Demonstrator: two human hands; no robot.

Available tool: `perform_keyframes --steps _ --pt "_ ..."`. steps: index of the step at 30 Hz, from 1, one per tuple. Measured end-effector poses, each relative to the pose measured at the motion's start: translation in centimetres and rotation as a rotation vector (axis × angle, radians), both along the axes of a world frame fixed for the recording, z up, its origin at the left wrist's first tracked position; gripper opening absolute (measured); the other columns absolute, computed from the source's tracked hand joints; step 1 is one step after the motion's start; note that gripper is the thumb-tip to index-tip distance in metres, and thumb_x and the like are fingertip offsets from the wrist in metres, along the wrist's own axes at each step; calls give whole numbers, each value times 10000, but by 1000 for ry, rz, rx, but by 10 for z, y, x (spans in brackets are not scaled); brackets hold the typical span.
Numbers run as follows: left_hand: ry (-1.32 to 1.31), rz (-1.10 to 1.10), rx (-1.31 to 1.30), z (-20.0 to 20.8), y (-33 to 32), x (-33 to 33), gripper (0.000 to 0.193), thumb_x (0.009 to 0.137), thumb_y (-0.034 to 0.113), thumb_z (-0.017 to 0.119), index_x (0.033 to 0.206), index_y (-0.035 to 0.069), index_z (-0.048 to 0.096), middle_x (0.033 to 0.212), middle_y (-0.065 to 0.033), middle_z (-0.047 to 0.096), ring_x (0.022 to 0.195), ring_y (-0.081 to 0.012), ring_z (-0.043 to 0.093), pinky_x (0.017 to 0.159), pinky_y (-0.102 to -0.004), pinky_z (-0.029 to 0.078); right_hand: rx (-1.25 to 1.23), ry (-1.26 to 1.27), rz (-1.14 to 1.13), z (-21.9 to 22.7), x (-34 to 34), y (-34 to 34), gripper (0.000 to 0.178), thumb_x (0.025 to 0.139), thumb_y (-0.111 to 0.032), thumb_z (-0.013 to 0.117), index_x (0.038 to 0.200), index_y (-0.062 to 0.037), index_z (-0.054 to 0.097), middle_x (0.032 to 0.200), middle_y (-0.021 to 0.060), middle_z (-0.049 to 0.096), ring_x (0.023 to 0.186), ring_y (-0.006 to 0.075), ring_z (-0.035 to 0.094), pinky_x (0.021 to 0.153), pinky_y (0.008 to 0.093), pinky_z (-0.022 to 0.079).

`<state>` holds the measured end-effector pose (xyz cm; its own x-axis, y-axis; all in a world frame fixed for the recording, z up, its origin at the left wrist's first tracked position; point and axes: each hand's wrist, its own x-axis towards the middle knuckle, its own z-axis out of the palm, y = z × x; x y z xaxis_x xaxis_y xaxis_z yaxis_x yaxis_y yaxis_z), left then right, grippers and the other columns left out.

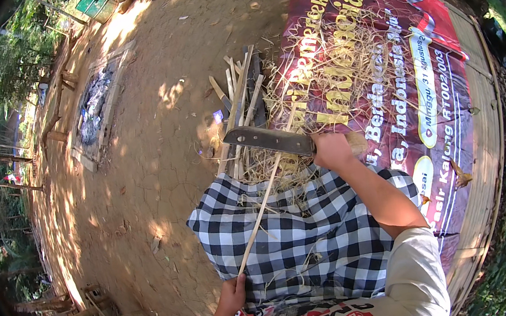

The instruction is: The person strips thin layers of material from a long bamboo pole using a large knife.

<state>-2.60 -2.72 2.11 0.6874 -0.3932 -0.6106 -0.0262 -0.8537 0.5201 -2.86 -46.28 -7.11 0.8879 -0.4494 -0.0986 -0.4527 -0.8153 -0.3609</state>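
My right hand (332, 151) is wrapped round the handle of a machete (263, 140), whose broad dark blade points left. The blade lies across a long, thin strip of pale wood or bamboo (262, 210); whether they touch is hard to tell. Low in the view, my left hand (233, 294) pinches the strip's near end. From there the strip slants up and away over my lap, its far end among the shavings. A black-and-white checked cloth (299, 234) with a few curled shavings on it covers my lap.
A bundle of split sticks (253, 105) lies just beyond the blade. To the right, a dark red printed banner (380, 125) bears many thin shavings (340, 48) and covers a slatted bamboo platform (483, 150). Farther left, a framed ash pit (97, 104) sits in the dirt ground (157, 137).
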Motion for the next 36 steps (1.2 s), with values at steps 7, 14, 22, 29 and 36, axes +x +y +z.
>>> perform_keyframes --steps 7,14,22,29,36 --pt "210 87 -82 -21 31 9 539 997 366 455 603 1 500 511 33 409 528 -76 361 461 -311 315 -2 -329 293 1 3 34 199 605 -113 646 784 -54 583 735 124 644 699 290 652 644 392 529" --pt "320 154 -101 -20 26 15 532 1002 366 441 579 46 465 523 47 398 506 -73 353 454 -277 301 -30 -148 -163 -11 -11 -45 256 634 -194 690 841 -61 620 756 143 655 729 321 654 667 415 523" --pt "471 221 -201 -23 24 19 524 1018 360 393 559 109 361 534 49 363 476 -80 313 444 -277 265 79 -357 69 11 1 6 188 659 -177 669 783 -54 599 724 141 646 689 313 654 650 413 530" --pt "419 232 -237 -25 30 13 540 1019 373 386 556 95 386 532 44 369 484 -76 332 445 -277 282 5 -240 35 0 10 -10 168 666 -143 659 812 -70 622 730 141 659 706 314 665 653 413 532" --pt "318 110 -121 -26 29 15 547 1013 413 382 567 96 398 523 37 397 474 -87 364 449 -274 302 62 -123 -371 -1 -11 -39 221 661 -159 666 840 -37 625 723 188 655 703 361 652 680 455 529"
